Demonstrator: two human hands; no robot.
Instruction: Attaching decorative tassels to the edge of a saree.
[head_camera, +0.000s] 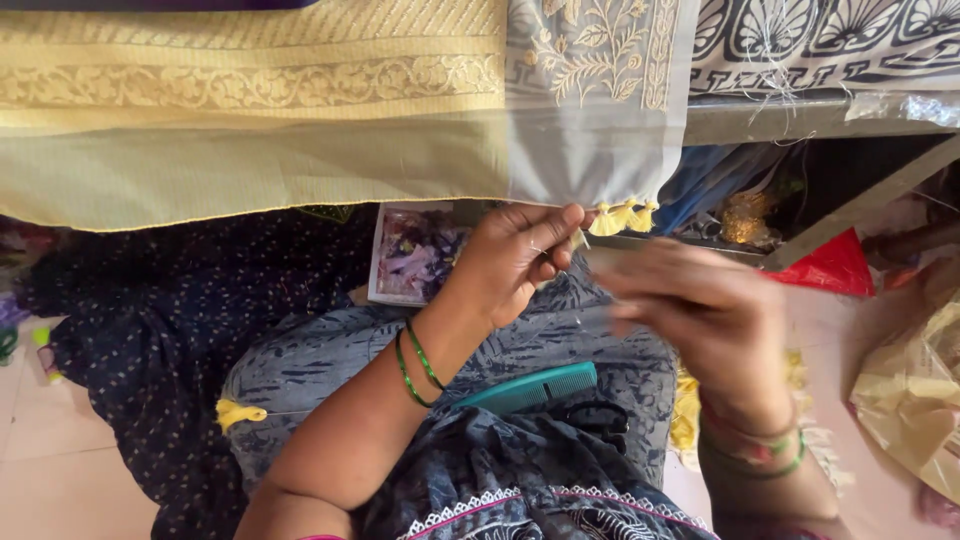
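- The left hand (515, 258) pinches the lower hem of the sheer grey cloth (590, 150), just beside the yellow tassels (622, 217).
- The right hand (700, 310) is blurred, near the tassels; I cannot tell its grip.
- A teal comb (530, 388) lies on the lap, black scissors (595, 415) beside it.

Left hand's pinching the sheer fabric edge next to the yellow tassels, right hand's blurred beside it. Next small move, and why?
Probably bring the right hand in to the spot that the left hand pinches on the sheer fabric. The finished yellow tassels hang just beside that pinch, and the right hand is blurred and apart from the edge.
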